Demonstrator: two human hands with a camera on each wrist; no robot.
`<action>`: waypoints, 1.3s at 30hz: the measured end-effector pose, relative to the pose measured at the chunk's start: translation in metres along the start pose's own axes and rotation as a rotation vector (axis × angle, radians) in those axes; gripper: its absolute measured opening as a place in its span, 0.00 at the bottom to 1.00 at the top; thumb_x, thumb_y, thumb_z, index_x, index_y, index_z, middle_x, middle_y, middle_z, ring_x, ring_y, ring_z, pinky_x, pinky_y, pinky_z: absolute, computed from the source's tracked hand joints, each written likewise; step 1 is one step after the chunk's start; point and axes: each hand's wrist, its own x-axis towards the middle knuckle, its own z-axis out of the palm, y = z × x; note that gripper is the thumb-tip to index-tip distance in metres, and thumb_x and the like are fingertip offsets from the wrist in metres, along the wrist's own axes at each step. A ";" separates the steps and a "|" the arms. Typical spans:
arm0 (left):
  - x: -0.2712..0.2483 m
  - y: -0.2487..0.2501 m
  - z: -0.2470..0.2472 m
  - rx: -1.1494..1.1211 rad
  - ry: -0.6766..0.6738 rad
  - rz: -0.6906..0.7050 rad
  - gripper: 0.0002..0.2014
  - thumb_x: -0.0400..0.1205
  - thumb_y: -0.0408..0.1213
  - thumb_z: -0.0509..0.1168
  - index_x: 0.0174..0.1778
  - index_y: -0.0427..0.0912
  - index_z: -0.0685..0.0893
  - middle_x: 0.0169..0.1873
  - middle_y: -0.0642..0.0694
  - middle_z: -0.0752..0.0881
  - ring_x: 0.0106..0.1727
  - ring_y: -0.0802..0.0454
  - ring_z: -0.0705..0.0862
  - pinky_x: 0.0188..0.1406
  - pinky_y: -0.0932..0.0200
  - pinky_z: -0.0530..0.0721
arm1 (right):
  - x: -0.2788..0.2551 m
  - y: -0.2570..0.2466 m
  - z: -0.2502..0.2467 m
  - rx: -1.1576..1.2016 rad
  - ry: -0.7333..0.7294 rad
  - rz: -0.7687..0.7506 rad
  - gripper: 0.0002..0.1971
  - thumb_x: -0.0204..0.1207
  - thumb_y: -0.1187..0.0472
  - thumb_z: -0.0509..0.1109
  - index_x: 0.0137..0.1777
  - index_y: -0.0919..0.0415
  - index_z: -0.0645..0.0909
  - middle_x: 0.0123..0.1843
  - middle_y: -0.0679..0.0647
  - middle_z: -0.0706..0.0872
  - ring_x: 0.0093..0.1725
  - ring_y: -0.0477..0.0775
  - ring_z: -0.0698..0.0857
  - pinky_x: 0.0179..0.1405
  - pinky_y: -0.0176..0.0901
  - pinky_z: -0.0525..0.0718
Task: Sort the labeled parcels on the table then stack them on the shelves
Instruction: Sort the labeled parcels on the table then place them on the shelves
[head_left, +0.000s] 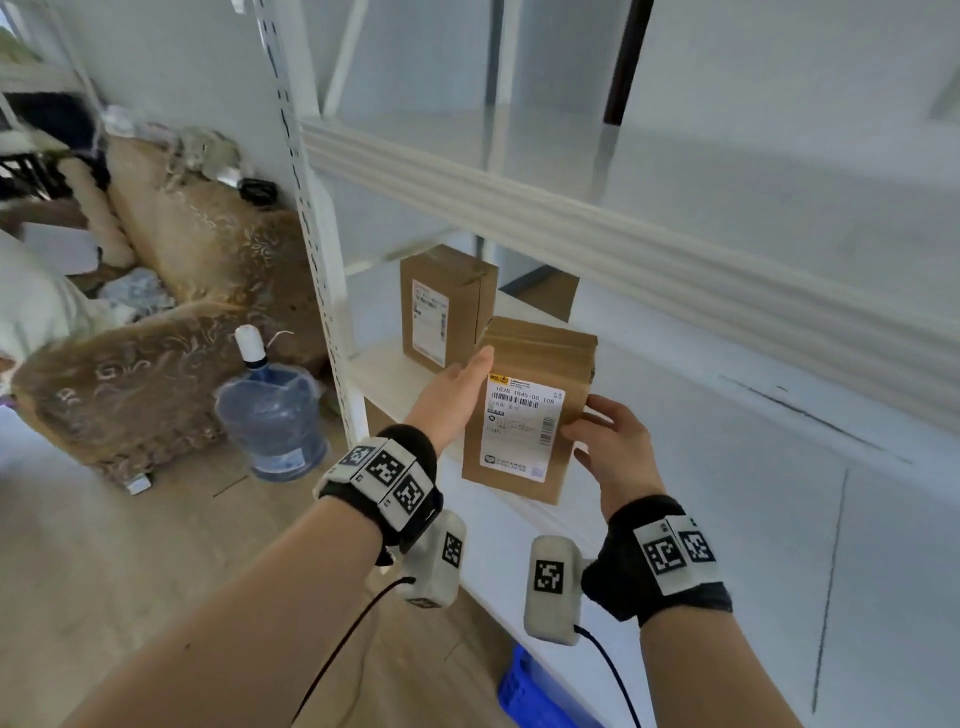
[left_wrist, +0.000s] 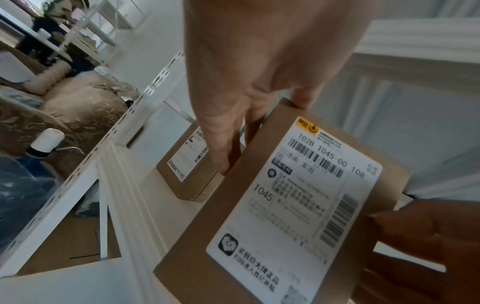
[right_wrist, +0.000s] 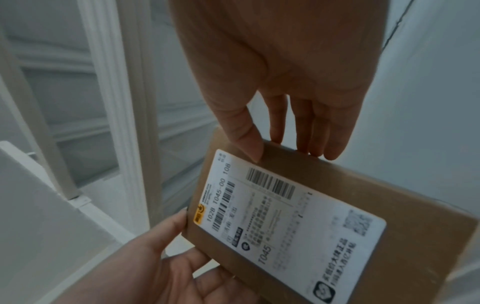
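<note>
Head view, grip: both hands hold one brown parcel (head_left: 530, 410) between them, label toward the camera.
Left hand (head_left: 453, 395): fingers run straight along the parcel's left edge, the hand flat against its side; in the left wrist view a fingertip shows at the far top corner.
Right hand (head_left: 608, 441): thumb on the labelled face beside the barcode, fingers curled round the right edge, so this hand pinches the parcel.
Held parcel: upright with its long axis near vertical and a slight tilt, at the front of the lower shelf (head_left: 384, 374); whether its bottom edge rests on the board I cannot tell.
Label (head_left: 522, 426): white, reads T045; the smaller print is too blurred to read.
Key relation: a second parcel (head_left: 441, 306) stands upright farther back and to the left on the same shelf, near the held one but apart from it. The left hand lies between the two and is the nearer to it.
Judgement: the open space lies to the right of the standing parcel, so the held one probably has to go forward and stay upright to stand beside it.
Count: two parcels, two hands.
Surroundings: a water jug (head_left: 270, 415) on the floor left of the shelf post (head_left: 317, 249), and a patterned sofa (head_left: 156, 338) behind it.
</note>
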 end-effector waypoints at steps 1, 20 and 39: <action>0.010 0.000 -0.010 0.012 -0.017 0.007 0.48 0.64 0.77 0.49 0.69 0.46 0.78 0.62 0.45 0.85 0.64 0.46 0.81 0.71 0.42 0.75 | 0.004 -0.002 0.012 0.011 0.015 0.009 0.24 0.71 0.75 0.67 0.66 0.60 0.77 0.57 0.57 0.87 0.57 0.57 0.85 0.55 0.48 0.81; 0.136 0.005 -0.051 0.283 0.073 0.322 0.25 0.78 0.48 0.69 0.71 0.53 0.74 0.67 0.49 0.74 0.69 0.50 0.73 0.69 0.50 0.74 | 0.072 -0.031 0.075 0.099 0.179 0.117 0.28 0.78 0.53 0.68 0.78 0.49 0.66 0.54 0.47 0.83 0.51 0.46 0.82 0.57 0.50 0.80; 0.216 0.014 -0.099 0.834 0.073 0.521 0.23 0.83 0.55 0.59 0.73 0.52 0.77 0.73 0.49 0.73 0.74 0.47 0.70 0.72 0.47 0.70 | 0.118 -0.041 0.104 0.011 0.206 0.153 0.22 0.76 0.56 0.63 0.71 0.46 0.73 0.54 0.49 0.85 0.50 0.48 0.83 0.50 0.52 0.82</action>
